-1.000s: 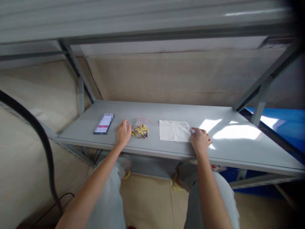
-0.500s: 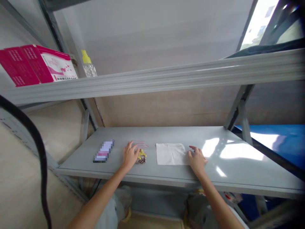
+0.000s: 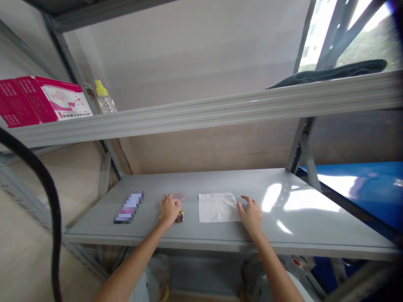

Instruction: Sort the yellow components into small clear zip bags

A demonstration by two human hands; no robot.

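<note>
My left hand (image 3: 170, 209) is over a small clear bag (image 3: 180, 197) with pinkish lines along its upper edge. Its fingers are curled down and bunched; their tips are hidden, so what they pinch does not show. Small brown and yellow pieces (image 3: 179, 217) lie beside the palm on the right, and a bit of yellow shows left of the wrist. To the right lies a flat white cloth (image 3: 217, 208). At the cloth's right edge rests my right hand (image 3: 252, 214), open, thumb and forefinger apart, nothing visible in it.
A phone (image 3: 129, 207) with a blurred screen lies on the left of the grey shelf (image 3: 201, 235). Above runs an upper shelf beam (image 3: 201, 110) bearing pink boxes (image 3: 47, 100), a yellow-capped bottle (image 3: 105, 98) and a dark folded cloth (image 3: 330, 74). A black cable (image 3: 47, 188) hangs at left.
My left hand has moved onto the small pieces and its fingers have curled in; some yellow now shows on its left. My right hand stays by the cloth. The view has shifted slightly.
</note>
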